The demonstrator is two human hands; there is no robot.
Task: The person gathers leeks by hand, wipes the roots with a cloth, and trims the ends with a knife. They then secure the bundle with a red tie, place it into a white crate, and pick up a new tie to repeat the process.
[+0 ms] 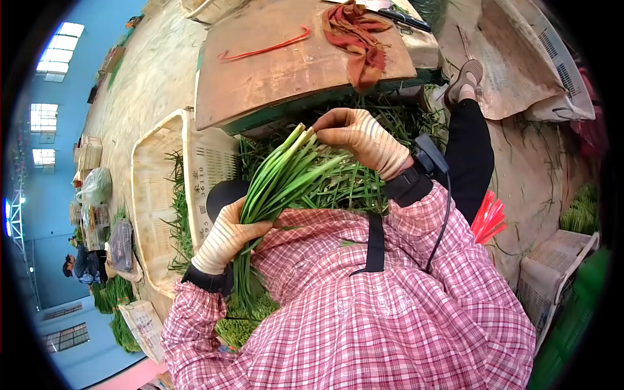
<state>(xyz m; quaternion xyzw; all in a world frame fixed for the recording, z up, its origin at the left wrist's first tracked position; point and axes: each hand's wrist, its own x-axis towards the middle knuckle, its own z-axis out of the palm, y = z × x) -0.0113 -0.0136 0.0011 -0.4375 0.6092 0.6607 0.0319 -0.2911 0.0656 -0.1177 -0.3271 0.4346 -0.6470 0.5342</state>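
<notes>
A bunch of garlic chives (pixel 276 175) is held slantwise before my chest, pale cut ends up and leaf tips hanging down. My left hand (pixel 224 237), in a whitish work glove with bare fingertips, is closed round its lower middle. At the top, the thumb and fingers of my right hand (pixel 364 140) pinch at the pale stalk ends; exactly which stalk they hold is hard to see. Loose green leaves (pixel 348 185) lie heaped below my hands. Another pile of chives (pixel 250 322) shows under my left forearm.
Ahead stands a wooden board (pixel 273 71) bearing a red strip (pixel 263 45), a checked cloth (pixel 357 39) and a dark-handled tool (pixel 403 18). A cream plastic crate (pixel 159 136) is on the left. Red ties (pixel 489 218) hang at my right side. A person (pixel 88 263) is far left.
</notes>
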